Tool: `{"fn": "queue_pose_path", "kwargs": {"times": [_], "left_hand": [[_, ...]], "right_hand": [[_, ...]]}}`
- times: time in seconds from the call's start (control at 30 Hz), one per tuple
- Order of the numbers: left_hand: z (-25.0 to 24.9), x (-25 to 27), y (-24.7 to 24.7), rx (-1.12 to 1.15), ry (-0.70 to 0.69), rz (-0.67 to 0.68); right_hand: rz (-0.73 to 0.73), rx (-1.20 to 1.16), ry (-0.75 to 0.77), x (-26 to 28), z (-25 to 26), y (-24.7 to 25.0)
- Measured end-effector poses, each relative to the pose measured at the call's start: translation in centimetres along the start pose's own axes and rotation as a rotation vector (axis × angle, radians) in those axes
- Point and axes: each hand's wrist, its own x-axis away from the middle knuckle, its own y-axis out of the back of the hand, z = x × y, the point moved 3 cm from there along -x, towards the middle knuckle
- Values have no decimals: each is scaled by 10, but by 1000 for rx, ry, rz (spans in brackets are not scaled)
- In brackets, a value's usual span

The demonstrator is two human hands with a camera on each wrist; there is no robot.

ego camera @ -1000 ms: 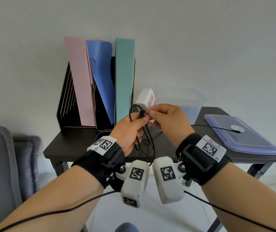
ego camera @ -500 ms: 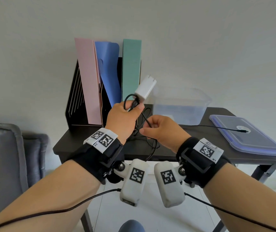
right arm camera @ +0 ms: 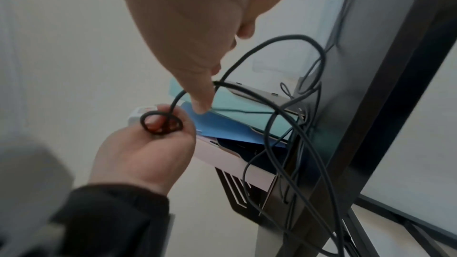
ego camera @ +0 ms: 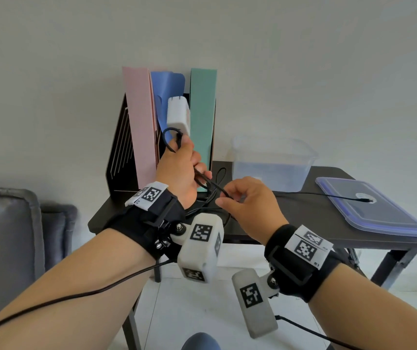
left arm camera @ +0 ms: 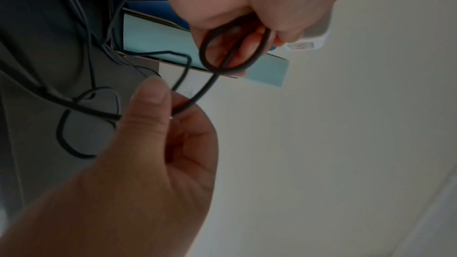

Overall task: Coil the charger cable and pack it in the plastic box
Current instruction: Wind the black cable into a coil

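Observation:
My left hand (ego camera: 179, 168) is raised above the table and grips the white charger brick (ego camera: 178, 114) with small loops of its black cable (ego camera: 171, 138) against the palm. In the left wrist view the loop of cable (left arm camera: 235, 46) lies under the curled fingers. My right hand (ego camera: 242, 198) sits just right of it and pinches the cable (left arm camera: 195, 99) between thumb and forefinger. The rest of the cable runs over the table to its plug (ego camera: 362, 199) on the lid. The clear plastic box (ego camera: 273, 165) stands open behind my right hand.
A black file rack (ego camera: 124, 147) with pink, blue and green folders stands at the table's back left. The blue-tinted lid (ego camera: 379, 213) lies at the right end of the dark table (ego camera: 303, 218). A grey sofa (ego camera: 8, 236) is on the left.
My left hand has lifted the charger brick up and to the left, turning it upright. My right hand has dropped lower and slid along the cable, drawing out a stretch between the hands.

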Motion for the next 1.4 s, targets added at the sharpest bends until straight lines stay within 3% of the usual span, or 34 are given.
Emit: {"fn": "queue_pose_path", "kwargs": {"times": [0.07,0.17,0.4,0.5,0.63,0.83,0.9,1.07,1.23,1.4], "left_hand": [[-2,-1,-3,14,6,-16],[-7,-4,-3,35,22,-30],[-23,-4,-4,177,14,-13],[-35,-5,-6,201,-2,6],[-44,-7,-4,170,-10,-8],[-37,-9,20,88,38,-60],[-32,-8,30,31,50,-70],[-27,-8,56,-180,82,-45],[-13,-4,72,-290,119,31],[7,5,72,-316,161,189]], "right_hand": [[35,146,48,0,8,-2],[217,291,-37,1,4,-8],[263,317,-142,0,1,-13],[329,206,-207,3,-4,-20],[314,102,-199,10,-10,-22],[532,257,-234,14,-19,-27],[467,188,-242,14,-20,-25],[98,-133,-240,7,-13,-3],[72,-408,-152,-5,14,1],[29,-353,-105,-19,27,-12]]}}
